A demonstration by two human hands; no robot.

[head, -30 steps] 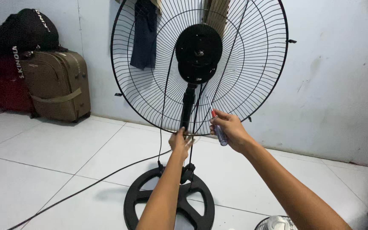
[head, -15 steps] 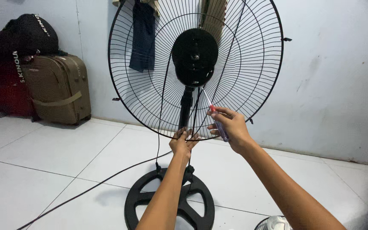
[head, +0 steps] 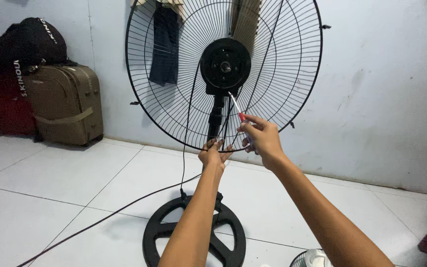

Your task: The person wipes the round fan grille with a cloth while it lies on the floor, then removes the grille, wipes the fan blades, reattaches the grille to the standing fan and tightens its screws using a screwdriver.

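Nearest to me, at 6 o'clock, the black round base of the fan stands on the white tiled floor. A black cord runs off from it toward 8 o'clock. A white object shows at the lower edge at 5 o'clock; too little of it is visible to identify.

My left forearm rises from the lower edge. My left hand is at the bottom rim of the wire guard, fingers curled onto the lowest wires just in front of the pole. It grips the guard and nothing else.

My right hand sits just at 3 o'clock of the left, slightly higher, arm extended from 5 o'clock. It is closed round a red-handled screwdriver. The tool's long axis runs from the hand toward 11 o'clock, tip up.

Key relation: the motor hub lies at 11 o'clock from my right hand, on the same line as the shaft. The tip is near the hub's lower edge; I cannot tell whether it touches. The right hand is the nearer to the hub.

Farther off, at 9 o'clock, an olive suitcase, a red one and a black bag stand against the wall. Clothes hang behind the guard at 12 o'clock.
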